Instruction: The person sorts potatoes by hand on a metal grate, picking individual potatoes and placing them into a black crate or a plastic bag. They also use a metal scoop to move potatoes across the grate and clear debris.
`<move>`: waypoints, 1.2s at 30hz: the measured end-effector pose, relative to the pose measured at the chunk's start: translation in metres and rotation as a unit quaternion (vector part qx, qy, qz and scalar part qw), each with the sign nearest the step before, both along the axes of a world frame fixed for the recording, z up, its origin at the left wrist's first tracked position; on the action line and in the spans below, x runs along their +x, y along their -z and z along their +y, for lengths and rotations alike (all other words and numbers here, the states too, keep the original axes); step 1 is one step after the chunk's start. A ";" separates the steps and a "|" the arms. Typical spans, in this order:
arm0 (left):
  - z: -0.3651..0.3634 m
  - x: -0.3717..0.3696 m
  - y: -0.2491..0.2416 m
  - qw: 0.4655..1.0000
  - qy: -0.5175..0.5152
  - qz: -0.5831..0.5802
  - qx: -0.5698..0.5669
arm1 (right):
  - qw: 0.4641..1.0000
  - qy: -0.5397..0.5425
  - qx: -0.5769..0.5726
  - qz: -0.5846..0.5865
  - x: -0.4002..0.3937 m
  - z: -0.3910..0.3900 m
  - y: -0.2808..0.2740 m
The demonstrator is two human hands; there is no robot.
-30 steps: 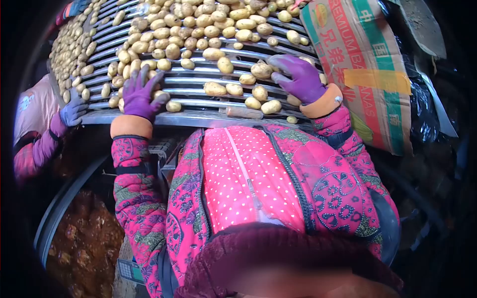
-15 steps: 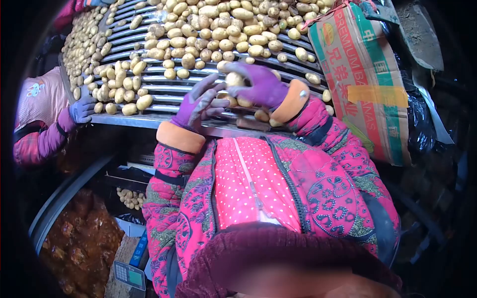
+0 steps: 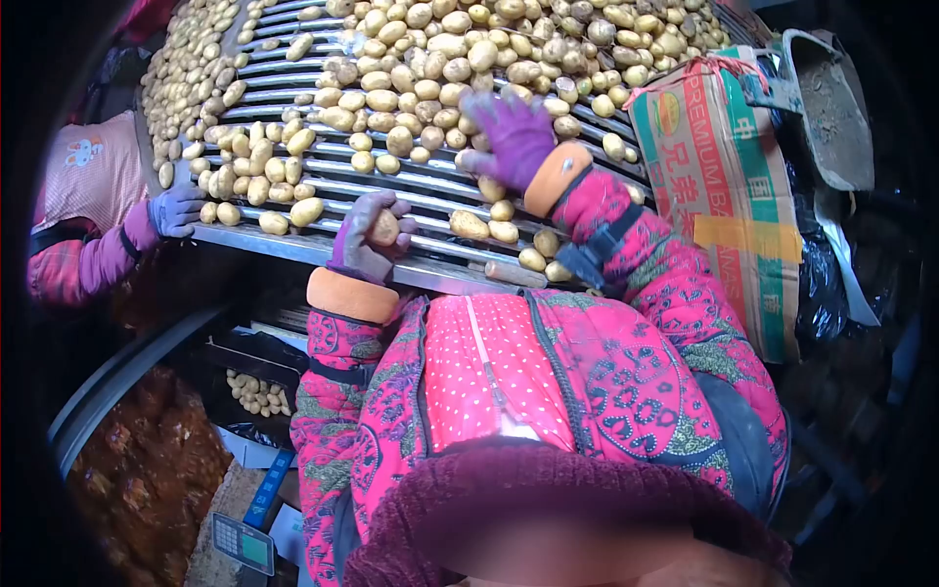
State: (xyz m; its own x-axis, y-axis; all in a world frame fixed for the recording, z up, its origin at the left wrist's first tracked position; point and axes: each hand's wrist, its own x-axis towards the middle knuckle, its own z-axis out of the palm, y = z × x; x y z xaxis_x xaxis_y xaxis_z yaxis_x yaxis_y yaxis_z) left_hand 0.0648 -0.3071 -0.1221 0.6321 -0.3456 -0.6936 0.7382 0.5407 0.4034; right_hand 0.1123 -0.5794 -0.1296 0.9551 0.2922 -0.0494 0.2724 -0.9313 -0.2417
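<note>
My left hand [image 3: 355,240], in a purple and grey glove, is closed around a brownish potato [image 3: 384,229] near the front edge of the metal slatted table [image 3: 337,188]. Farther up, my right hand [image 3: 514,137], gloved the same way, reaches with spread fingers to the near side of a big heap of potatoes [image 3: 440,68]. A few potatoes lie under and beside its wrist. Between my hands and body, several loose potatoes [image 3: 469,225] rest on the slats, close to a short brown cylindrical piece [image 3: 514,274] at the edge.
A co-worker's gloved hand [image 3: 176,212] rests at the table's left end beside another potato pile [image 3: 259,171]. At right stand a banana carton [image 3: 719,166] and a metal scoop [image 3: 831,117]. Below left are a box with small potatoes [image 3: 257,393] and a scale display [image 3: 243,544].
My left hand has drawn back toward the edge and now holds a potato. My right hand has let go of a potato, moved up toward the heap and spread its fingers.
</note>
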 end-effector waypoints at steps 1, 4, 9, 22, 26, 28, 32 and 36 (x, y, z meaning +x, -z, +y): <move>0.004 0.001 0.003 1.000 -0.023 0.017 -0.013 | 0.998 -0.039 0.009 0.050 -0.009 0.011 -0.015; 0.010 0.009 0.004 0.996 -0.068 0.028 -0.049 | 0.990 -0.139 0.003 0.033 -0.041 0.029 -0.014; 0.029 0.011 -0.004 0.989 -0.078 -0.033 -0.118 | 0.972 -0.105 0.206 -0.039 0.023 0.030 -0.030; 0.066 -0.010 -0.027 0.973 -0.164 -0.099 -0.127 | 0.959 -0.242 -0.071 -0.131 0.127 0.071 0.015; 0.069 -0.024 -0.030 0.971 -0.155 -0.155 -0.101 | 0.971 -0.201 -0.130 -0.017 0.118 0.074 -0.028; 0.076 -0.031 -0.032 0.966 -0.166 -0.137 -0.146 | 0.969 -0.194 -0.149 0.046 0.111 0.077 -0.058; 0.094 -0.053 -0.028 0.953 -0.180 -0.161 -0.181 | 0.964 -0.177 -0.175 0.091 0.101 0.069 -0.059; 0.100 -0.075 -0.029 0.941 -0.227 -0.194 -0.157 | 0.966 -0.155 -0.176 0.108 0.097 0.063 -0.054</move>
State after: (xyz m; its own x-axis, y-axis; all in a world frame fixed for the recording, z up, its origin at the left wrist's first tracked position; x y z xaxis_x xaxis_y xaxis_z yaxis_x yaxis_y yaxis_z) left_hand -0.0100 -0.2074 -0.0926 0.9490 -0.1283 -0.2878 0.2319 0.9028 0.3621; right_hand 0.2095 -0.5167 -0.0759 0.7802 0.4922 -0.3860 0.5307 -0.8475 -0.0081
